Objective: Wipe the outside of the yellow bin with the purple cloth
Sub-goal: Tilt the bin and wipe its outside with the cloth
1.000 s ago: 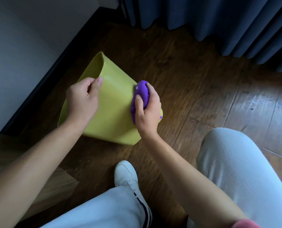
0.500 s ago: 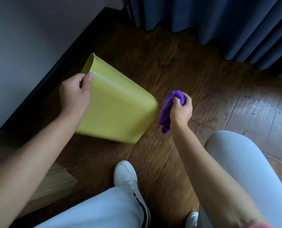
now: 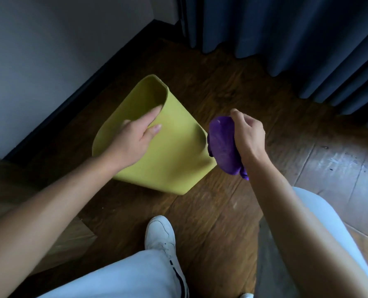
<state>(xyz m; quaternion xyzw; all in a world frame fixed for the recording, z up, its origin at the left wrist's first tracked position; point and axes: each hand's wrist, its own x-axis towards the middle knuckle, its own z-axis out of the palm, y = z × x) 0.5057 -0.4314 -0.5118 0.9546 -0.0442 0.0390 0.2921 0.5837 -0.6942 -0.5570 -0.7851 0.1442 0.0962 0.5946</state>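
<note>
Plastic, light and stiff, we judged: left hand (image 3: pixel 131 143) pinched the yellow bin (image 3: pixel 174 160) by its rim, right hand (image 3: pixel 248 136) clutched the soft purple cloth (image 3: pixel 221 143).

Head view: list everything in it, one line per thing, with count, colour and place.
yellow bin: one, yellow-green, tipped over on the floor near the wall
purple cloth: one, purple, bunched beside the bin's right edge
floor: one, dark brown wood
wall: one, pale grey, upper left
baseboard: one, black, along the wall
curtain: one, dark blue, top right
wooden panel: one, brown, lower left
trousers: one pair, light grey, bottom
shoe: one, white, bottom centre
left hand: holds the bin near its opening
right hand: grips the cloth
</note>
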